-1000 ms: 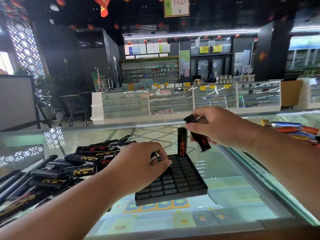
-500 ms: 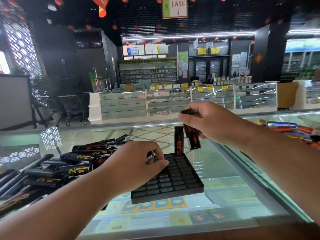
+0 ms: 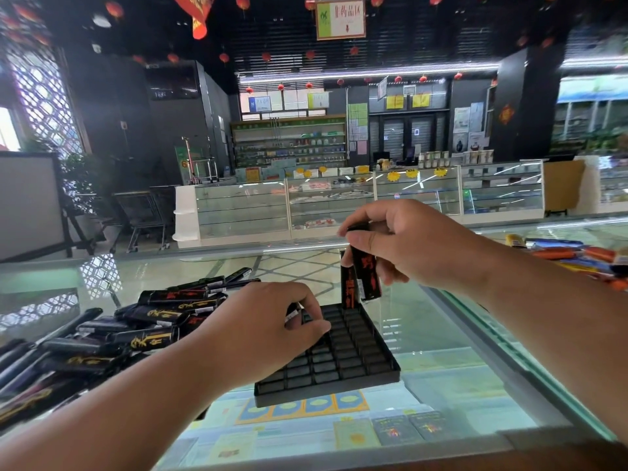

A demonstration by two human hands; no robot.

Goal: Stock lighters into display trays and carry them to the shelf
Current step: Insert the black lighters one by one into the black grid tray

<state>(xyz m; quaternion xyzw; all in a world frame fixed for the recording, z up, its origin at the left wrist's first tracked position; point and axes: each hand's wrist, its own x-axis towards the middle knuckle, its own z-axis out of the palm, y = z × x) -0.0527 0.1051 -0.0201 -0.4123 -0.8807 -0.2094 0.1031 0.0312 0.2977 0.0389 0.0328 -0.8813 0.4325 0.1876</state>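
In the head view, the right hand (image 3: pixel 407 243), centre right, pinches a black lighter (image 3: pixel 368 277) with red characters by its top. It hangs nearly upright just beside a standing lighter (image 3: pixel 348 290) seated in the far corner of the display tray (image 3: pixel 356 355) on the glass counter (image 3: pixel 441 385). At centre the left hand (image 3: pixel 268 324) rests over the tray's left side, fingers curled round what seems a silver-tipped lighter (image 3: pixel 293 314), mostly hidden; a pile of black lighters (image 3: pixel 159 314) lies at frame left.

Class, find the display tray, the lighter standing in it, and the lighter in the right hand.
display tray (image 3: pixel 326 387): head view, front wall.
standing lighter (image 3: pixel 348 292): head view, lower body.
held lighter (image 3: pixel 368 275): head view, red print mid-body.
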